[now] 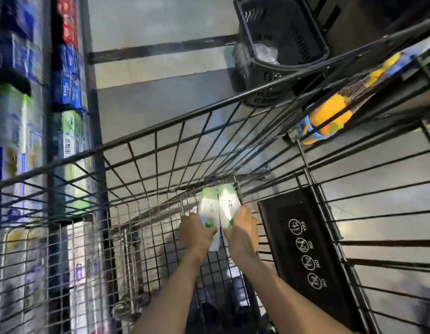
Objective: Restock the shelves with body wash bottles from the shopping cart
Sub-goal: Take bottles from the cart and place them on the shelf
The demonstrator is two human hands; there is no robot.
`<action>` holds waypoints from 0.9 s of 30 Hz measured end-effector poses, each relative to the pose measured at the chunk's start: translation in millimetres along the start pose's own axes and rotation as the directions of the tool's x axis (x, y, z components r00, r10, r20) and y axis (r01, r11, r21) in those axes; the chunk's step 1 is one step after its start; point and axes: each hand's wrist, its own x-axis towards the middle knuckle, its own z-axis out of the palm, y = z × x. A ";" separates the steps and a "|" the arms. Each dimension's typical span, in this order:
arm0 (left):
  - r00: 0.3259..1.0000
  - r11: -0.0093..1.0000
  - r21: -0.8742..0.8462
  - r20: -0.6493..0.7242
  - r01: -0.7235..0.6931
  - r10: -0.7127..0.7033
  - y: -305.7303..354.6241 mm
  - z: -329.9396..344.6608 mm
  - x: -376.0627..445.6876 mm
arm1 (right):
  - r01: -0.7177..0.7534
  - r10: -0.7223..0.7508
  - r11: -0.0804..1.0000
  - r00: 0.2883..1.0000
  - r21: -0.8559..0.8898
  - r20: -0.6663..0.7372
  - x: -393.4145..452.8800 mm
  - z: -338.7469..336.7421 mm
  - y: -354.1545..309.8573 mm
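Note:
Two white-and-green body wash bottles lie side by side at the bottom of the wire shopping cart (161, 150). My left hand (196, 233) is closed around the left bottle (208, 208). Around the right bottle (228, 204) my right hand (241, 233) is wrapped. Both arms reach down into the cart from the lower edge of the view. The bottles' lower ends are hidden under my hands.
Shelves (28, 116) stocked with blue, green and white packs run along the left, blurred. A black plastic basket (279, 44) stands on the floor beyond the cart. The cart's black child-seat flap (303, 244) is to the right, with yellow-and-blue items (329, 119) above it.

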 end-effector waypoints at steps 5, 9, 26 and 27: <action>0.997 0.995 -0.088 0.057 -0.038 0.043 -3.4 11.5 1.4 | 0.003 -0.008 0.999 0.996 -0.053 -0.088 0.5 9.3 3.1; 0.998 0.996 -0.093 0.063 -0.010 0.016 -11.5 1.6 0.8 | -0.018 0.018 1.000 0.998 -0.001 -0.061 2.8 7.4 5.6; 0.991 0.862 -0.492 0.113 0.123 -0.076 -109.3 -43.1 -21.4 | -0.117 0.114 0.970 0.993 -0.215 -0.024 -23.1 42.6 -18.0; 0.989 0.849 -0.511 0.123 0.134 -0.082 -109.4 -42.8 -22.0 | -0.095 0.099 0.975 0.995 -0.200 0.009 -25.9 45.2 -16.7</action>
